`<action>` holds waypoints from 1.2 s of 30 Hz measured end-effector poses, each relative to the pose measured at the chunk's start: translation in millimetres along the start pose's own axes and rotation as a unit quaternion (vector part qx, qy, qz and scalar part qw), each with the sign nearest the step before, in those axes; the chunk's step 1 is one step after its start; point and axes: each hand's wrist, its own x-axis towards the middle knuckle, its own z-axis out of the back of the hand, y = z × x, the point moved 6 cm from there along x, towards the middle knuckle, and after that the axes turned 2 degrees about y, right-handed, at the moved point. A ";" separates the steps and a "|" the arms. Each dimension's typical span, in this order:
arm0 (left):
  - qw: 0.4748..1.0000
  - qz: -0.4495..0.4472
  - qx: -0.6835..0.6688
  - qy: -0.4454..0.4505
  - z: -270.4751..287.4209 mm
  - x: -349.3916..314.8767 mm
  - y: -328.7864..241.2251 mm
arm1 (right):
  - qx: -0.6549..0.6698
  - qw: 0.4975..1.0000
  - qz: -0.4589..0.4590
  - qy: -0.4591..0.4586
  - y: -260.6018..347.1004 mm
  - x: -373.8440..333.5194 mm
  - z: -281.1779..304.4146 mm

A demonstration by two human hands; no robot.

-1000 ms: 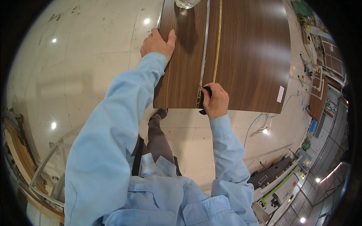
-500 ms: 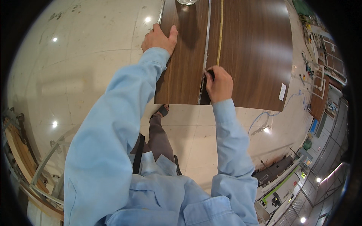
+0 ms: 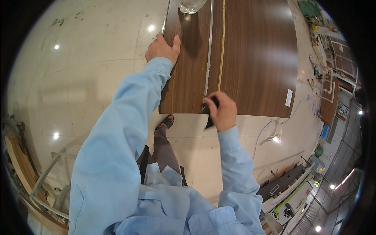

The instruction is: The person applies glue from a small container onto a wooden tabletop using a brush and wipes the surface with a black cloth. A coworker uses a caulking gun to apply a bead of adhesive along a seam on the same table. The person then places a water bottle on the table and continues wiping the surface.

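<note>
A dark brown wood-grain panel [image 3: 254, 58] fills the upper middle of the view. A silvery strip [image 3: 208, 55] and a yellow strip [image 3: 222, 43] run along it lengthwise. My left hand [image 3: 161, 51] grips its left edge, thumb on the top face and fingers along the side. At the near edge, by the end of the silvery strip, my right hand [image 3: 224, 111] is closed around a thin black flat piece [image 3: 210, 122]. Part of that piece sticks out below my fingers; its kind does not show.
A clear glass or plastic vessel [image 3: 192, 6] stands on the panel's far part. A white label [image 3: 288, 98] lies near the right corner. A blue hose [image 3: 270, 123] crosses the tiled floor at right. Wooden boards [image 3: 21, 156] and a metal frame [image 3: 43, 176] stand at lower left.
My right hand has drawn toward me along the silvery strip to the near edge, with the black piece in it. The left hand keeps its hold; the whole view has shifted slightly.
</note>
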 end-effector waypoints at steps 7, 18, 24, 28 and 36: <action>1.000 0.001 -0.006 0.000 0.7 0.3 -0.2 | -0.055 0.998 0.008 -0.034 -26.3 32.3 -6.3; 1.000 0.000 -0.004 -0.001 3.1 -1.7 -2.3 | -0.010 0.997 0.033 -0.066 -33.5 74.4 -7.5; 1.000 0.001 0.005 0.010 2.5 -0.5 -1.4 | -0.005 0.997 0.029 -0.071 -30.7 81.4 -5.4; 1.000 0.001 0.001 0.017 1.4 -0.4 -0.1 | -0.001 0.996 0.043 -0.081 -28.8 83.2 -4.9; 1.000 0.003 0.004 0.010 -0.4 0.0 1.6 | -0.048 0.991 0.051 -0.114 -29.2 115.2 -7.9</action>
